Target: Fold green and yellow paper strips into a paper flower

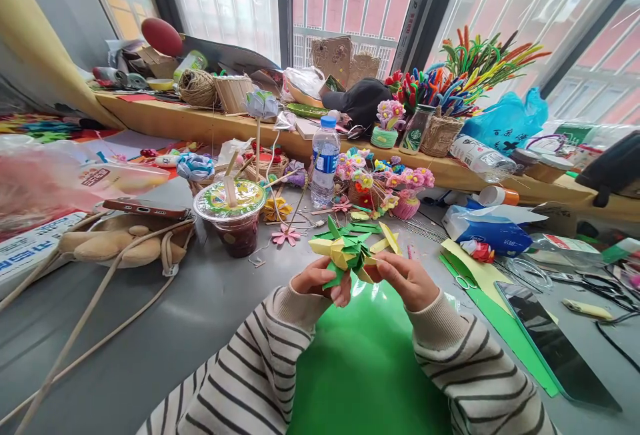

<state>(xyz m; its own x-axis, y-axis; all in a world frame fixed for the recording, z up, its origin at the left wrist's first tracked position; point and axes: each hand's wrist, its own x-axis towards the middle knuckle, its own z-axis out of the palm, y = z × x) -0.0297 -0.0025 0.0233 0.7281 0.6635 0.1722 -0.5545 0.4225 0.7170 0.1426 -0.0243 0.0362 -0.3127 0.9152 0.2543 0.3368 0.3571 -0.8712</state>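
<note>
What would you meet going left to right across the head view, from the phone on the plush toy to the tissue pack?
Phone → lidded drink cup → water bottle → pink flower pot → tissue pack.

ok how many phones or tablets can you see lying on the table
2. A phone lies on the beige bag at left, beside the sealed drink cup. A dark-screened tablet lies at right on green paper. The clutter may hide others.

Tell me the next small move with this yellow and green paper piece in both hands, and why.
Probably press the loose yellow flap flat with the right hand while the left hand steadies it. Both hands pinch the folded paper piece above the green sheet, and its points stick out unevenly, so it looks unfinished.
</note>
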